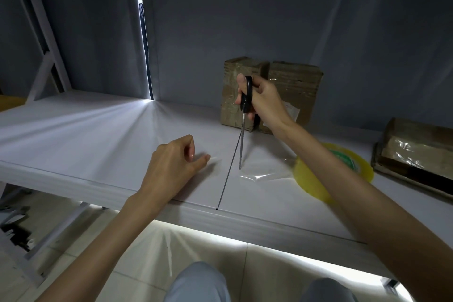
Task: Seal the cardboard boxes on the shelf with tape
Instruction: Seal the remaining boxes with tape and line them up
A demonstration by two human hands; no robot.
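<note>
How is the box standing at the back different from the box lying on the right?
The back box stands upright against the wall; the right box lies flat on the shelf. The back box shows whole; the right box runs off the picture's edge. Both are brown cardboard with shiny clear tape.

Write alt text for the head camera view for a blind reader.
The right hand holds scissors point-down over clear tape pulled from a yellow roll on a white shelf; the left hand pinches the tape's end. Cardboard boxes stand behind.
</note>
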